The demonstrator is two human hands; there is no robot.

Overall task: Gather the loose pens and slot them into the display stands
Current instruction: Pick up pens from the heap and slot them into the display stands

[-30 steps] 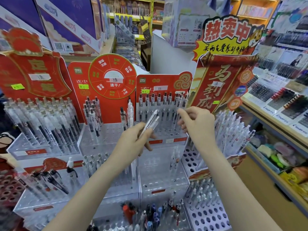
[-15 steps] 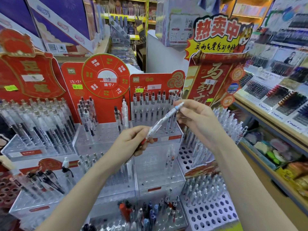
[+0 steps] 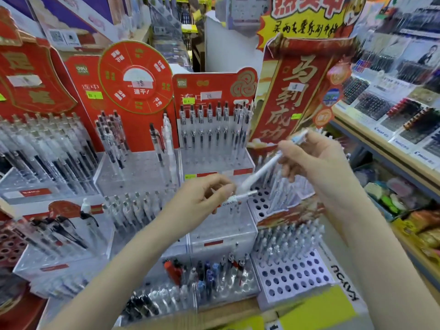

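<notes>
The right hand pinches a smooth white pen near its pale-blue top, the barrel slanting down-left. The left hand curls its fingers round a second, clear pen, their tips nearly meeting. Both hover above a white perforated stand. Behind stand clear acrylic racks of upright pens and glossy red cardboard signs.

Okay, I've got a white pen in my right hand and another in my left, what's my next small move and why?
Probably tip the white pen in your right hand upright and lower it into an empty hole of the white perforated stand just below. It points down at that stand, and the left hand already grips another pen.
</notes>
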